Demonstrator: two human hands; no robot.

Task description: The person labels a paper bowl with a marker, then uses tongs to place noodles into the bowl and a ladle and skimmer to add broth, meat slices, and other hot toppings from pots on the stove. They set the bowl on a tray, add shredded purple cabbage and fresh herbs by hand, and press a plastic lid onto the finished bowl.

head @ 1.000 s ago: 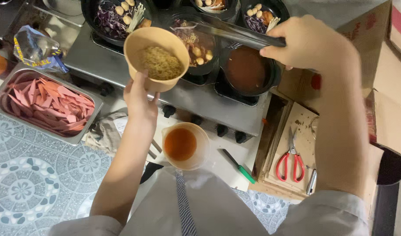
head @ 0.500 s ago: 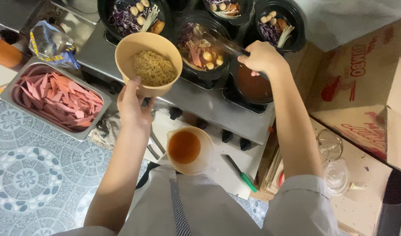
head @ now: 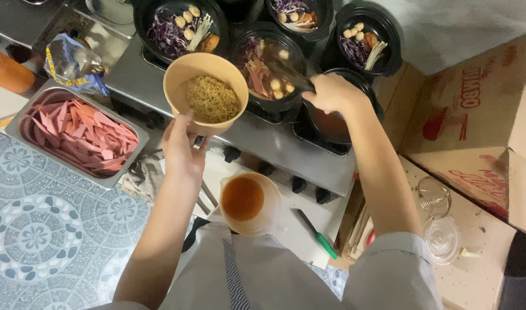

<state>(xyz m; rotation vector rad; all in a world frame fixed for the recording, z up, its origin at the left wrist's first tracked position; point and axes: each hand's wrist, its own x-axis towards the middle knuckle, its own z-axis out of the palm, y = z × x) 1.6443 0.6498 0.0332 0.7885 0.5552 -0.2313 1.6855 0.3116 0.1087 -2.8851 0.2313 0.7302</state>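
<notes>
My left hand (head: 182,154) holds up a tan paper bowl (head: 204,99) with a block of dry noodles in it, over the front edge of a metal stove (head: 274,150). My right hand (head: 332,92) grips the handle of a utensil (head: 286,72) that reaches into a black pot (head: 267,68) of purple cabbage, pink strips and white balls. Under the right hand sits another black pot (head: 332,123) with reddish broth, partly hidden by the wrist.
Three more black pots of toppings (head: 179,26) (head: 294,14) (head: 366,40) stand at the back. A steel tray of pink meat strips (head: 79,135) lies left. A plastic jug of orange liquid (head: 245,201), a green-handled knife (head: 317,234) and cardboard boxes (head: 475,120) are near.
My right hand moved left, from over the broth pot to the middle pot, with the utensil tip now inside it. The bowl in my left hand stays about where it was.
</notes>
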